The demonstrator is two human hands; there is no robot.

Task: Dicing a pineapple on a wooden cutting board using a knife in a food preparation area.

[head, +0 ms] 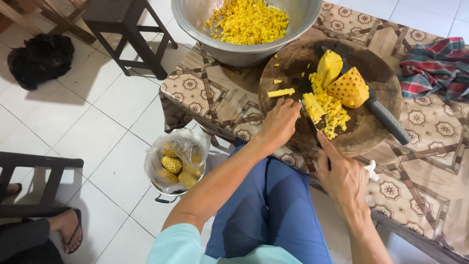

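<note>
Knees in blue trousers [273,205] sit closest, under the patterned table [430,146]. On it, a big metal bowl [244,49] holds yellow pineapple cubes, touching the round wooden board [371,132]. My right hand [344,178] is clenched around a knife [309,120], blade down in the diced pineapple [330,110]. My left hand [279,122] curls its fingers against the pile's edge. A second knife [386,115] lies beside the uncut chunks.
</note>
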